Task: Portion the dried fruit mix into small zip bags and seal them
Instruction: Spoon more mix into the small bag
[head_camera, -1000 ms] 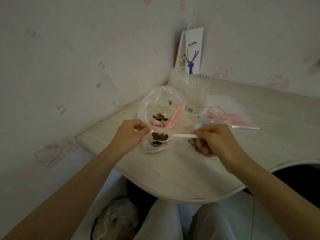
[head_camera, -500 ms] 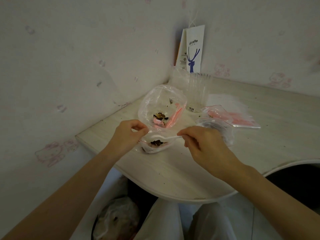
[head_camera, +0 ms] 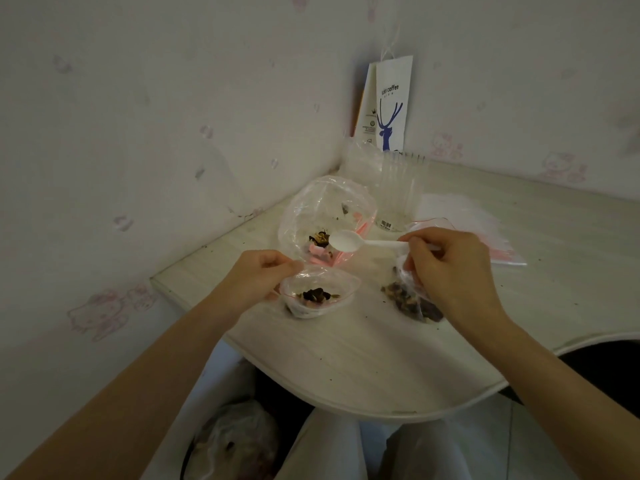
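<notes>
On the pale, wood-grained worktop [head_camera: 346, 362], the left hand [head_camera: 258, 277] pinches the rim of a small clear zip bag [head_camera: 337, 284]. Its mouth gapes in an oval, with 1 dark clump of wrinkled dried fruit [head_camera: 316, 294] inside. Just behind sits a larger crinkled clear plastic bag [head_camera: 311, 206]. A smooth white plastic spoon [head_camera: 346, 242] points at it, its handle clasped in the curled fingers of the right hand [head_camera: 453, 268]. Under that hand lies a glossy clear bag of dark fruit mix [head_camera: 405, 301]. Flat pink-striped zip bags [head_camera: 502, 247] lie further right.
</notes>
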